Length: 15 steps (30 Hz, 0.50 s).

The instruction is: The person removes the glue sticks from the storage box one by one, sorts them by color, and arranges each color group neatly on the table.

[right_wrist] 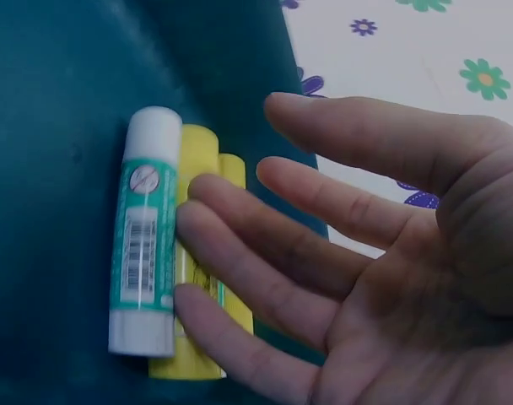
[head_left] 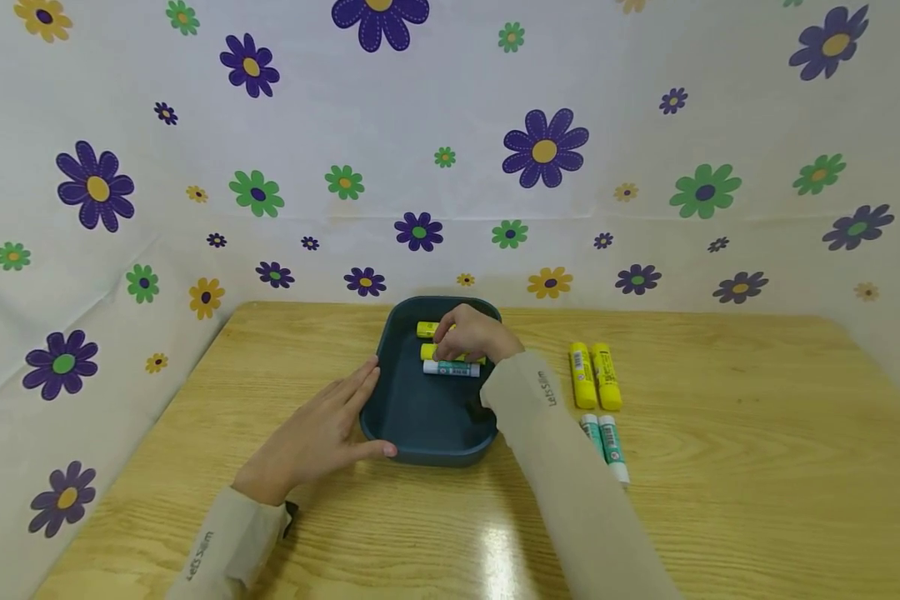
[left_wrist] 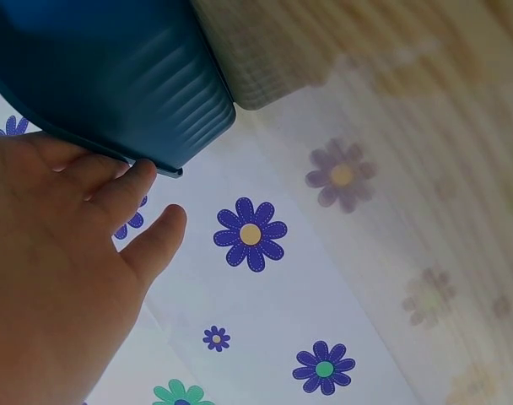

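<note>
In the head view a dark teal tray point(head_left: 429, 421) holds two yellow glue sticks and one green-and-white glue stick point(head_left: 452, 368), lying side by side. My right hand point(head_left: 471, 335) reaches over them. In the right wrist view its loosely bent fingers point(right_wrist: 256, 245) lie over the middle yellow glue stick point(right_wrist: 199, 160), and their tips come up to the green-and-white one; the thumb stands apart. The other yellow glue stick point(head_left: 425, 330) lies farthest back, partly hidden by the hand. With fingers extended, my left hand point(head_left: 318, 429) rests against the tray's left side, thumb at the near left corner.
Right of the tray, two yellow glue sticks point(head_left: 595, 377) lie side by side on the wooden table point(head_left: 757, 458). Nearer are two green-and-white glue sticks point(head_left: 612, 446), partly covered by the right sleeve. A flower-patterned white cloth point(head_left: 472, 100) hangs behind the table.
</note>
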Each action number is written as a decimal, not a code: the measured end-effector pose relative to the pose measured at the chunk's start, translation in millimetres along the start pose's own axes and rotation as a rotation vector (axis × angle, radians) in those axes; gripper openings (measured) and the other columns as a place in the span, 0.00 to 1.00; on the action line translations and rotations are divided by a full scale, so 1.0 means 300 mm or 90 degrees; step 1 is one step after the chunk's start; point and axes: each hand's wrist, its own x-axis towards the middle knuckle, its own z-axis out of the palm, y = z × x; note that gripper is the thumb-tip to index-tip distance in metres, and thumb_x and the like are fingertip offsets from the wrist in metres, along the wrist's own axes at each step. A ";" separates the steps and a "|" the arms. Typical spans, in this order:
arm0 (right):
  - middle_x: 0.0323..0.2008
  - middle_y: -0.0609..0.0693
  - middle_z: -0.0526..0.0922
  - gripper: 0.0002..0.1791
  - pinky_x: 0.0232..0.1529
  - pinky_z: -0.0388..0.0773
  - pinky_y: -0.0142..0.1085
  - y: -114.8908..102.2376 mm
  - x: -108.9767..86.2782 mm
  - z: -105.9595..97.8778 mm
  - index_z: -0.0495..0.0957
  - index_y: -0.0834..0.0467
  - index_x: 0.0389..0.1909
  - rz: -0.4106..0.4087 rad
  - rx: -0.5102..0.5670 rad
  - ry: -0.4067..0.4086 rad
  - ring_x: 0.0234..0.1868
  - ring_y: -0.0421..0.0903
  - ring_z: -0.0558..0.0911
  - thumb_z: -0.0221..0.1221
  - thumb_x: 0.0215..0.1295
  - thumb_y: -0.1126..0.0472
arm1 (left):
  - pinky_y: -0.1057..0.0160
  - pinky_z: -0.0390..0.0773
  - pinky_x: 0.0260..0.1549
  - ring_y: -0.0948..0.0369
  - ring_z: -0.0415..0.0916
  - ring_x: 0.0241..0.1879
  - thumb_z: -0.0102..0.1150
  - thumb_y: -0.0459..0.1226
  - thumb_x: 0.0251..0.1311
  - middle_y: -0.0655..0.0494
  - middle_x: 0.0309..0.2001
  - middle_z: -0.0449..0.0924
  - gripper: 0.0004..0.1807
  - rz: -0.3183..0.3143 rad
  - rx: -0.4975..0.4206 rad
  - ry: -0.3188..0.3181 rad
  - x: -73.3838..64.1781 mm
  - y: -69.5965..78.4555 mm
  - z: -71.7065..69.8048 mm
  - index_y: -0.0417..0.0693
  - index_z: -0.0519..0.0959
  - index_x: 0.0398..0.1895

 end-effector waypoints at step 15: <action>0.37 0.52 0.85 0.12 0.44 0.82 0.39 0.018 0.000 0.043 0.85 0.62 0.43 -0.046 -0.134 0.050 0.39 0.49 0.81 0.62 0.62 0.77 | 0.41 0.59 0.70 0.45 0.52 0.76 0.48 0.72 0.62 0.40 0.80 0.47 0.60 0.002 -0.012 0.001 0.000 0.002 0.002 0.30 0.53 0.77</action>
